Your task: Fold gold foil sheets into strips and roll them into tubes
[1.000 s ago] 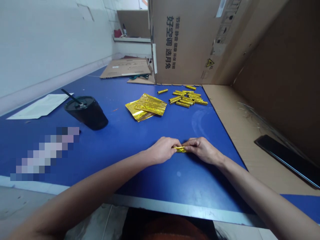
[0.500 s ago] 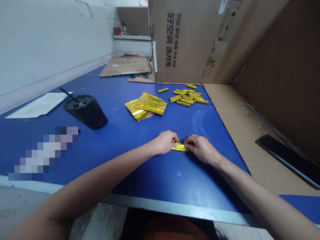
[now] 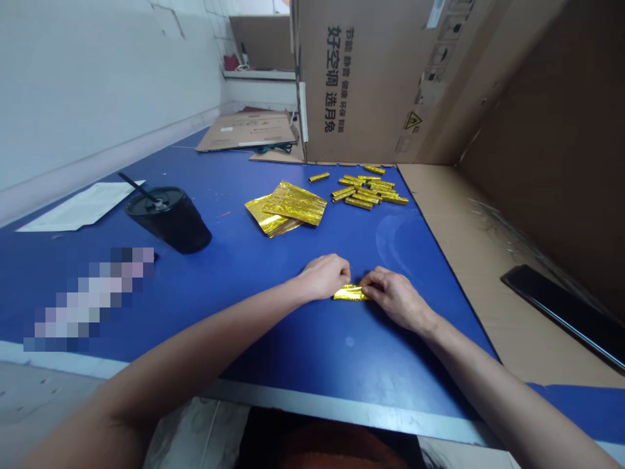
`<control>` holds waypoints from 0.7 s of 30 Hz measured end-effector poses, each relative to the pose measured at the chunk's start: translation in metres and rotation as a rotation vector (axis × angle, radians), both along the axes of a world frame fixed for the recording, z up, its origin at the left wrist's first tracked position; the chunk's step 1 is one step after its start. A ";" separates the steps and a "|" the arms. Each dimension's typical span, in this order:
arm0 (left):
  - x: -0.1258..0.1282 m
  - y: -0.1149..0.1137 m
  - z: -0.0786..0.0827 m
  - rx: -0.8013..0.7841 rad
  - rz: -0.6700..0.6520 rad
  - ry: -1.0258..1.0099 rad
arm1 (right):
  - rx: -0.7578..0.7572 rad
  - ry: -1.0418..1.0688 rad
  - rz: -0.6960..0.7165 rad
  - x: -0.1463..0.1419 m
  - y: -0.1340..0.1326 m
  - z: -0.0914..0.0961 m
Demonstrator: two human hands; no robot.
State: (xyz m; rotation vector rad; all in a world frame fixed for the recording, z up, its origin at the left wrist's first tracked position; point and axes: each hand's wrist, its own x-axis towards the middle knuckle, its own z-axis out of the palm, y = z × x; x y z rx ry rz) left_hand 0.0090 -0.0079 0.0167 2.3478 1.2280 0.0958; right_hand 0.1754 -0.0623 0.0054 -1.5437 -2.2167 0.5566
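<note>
A narrow folded strip of shiny gold foil paper (image 3: pixel 349 293) lies on the blue tabletop between my hands. My left hand (image 3: pixel 326 276) is curled closed at its left and far side, the fingertips partly hidden behind the knuckles. On the other end, my right hand (image 3: pixel 392 294) pinches the strip between thumb and fingers. Beyond them, a small stack of flat gold foil sheets (image 3: pixel 295 203) lies fanned out. Several finished-looking gold rolls (image 3: pixel 359 203) are heaped farther back to the right, with a single roll (image 3: pixel 319 177) apart from the heap.
A black tumbler with a straw (image 3: pixel 168 218) stands at the left, near a white paper (image 3: pixel 81 207). A black phone-like slab (image 3: pixel 561 316) rests on cardboard (image 3: pixel 454 215) at the right. A large cardboard box (image 3: pixel 371 85) walls off the back; flattened cardboard (image 3: pixel 247 131) lies at the far left.
The gold strip lies slightly nearer to me, with more of its left part showing. My left fingers have curled in further, and my right hand has shifted a little.
</note>
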 end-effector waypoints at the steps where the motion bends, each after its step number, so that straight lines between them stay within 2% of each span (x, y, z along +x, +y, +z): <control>1: 0.000 0.001 0.000 -0.007 -0.011 0.006 | -0.001 0.010 0.006 0.000 -0.001 0.000; 8: 0.007 0.001 0.007 -0.083 -0.076 0.077 | -0.018 0.068 0.043 0.002 -0.006 -0.001; 13: 0.010 0.000 0.005 -0.124 -0.100 0.107 | -0.015 0.114 0.077 0.005 -0.006 -0.005; 21: 0.013 -0.011 0.005 -0.076 -0.049 0.158 | -0.039 0.180 0.117 0.008 -0.006 -0.005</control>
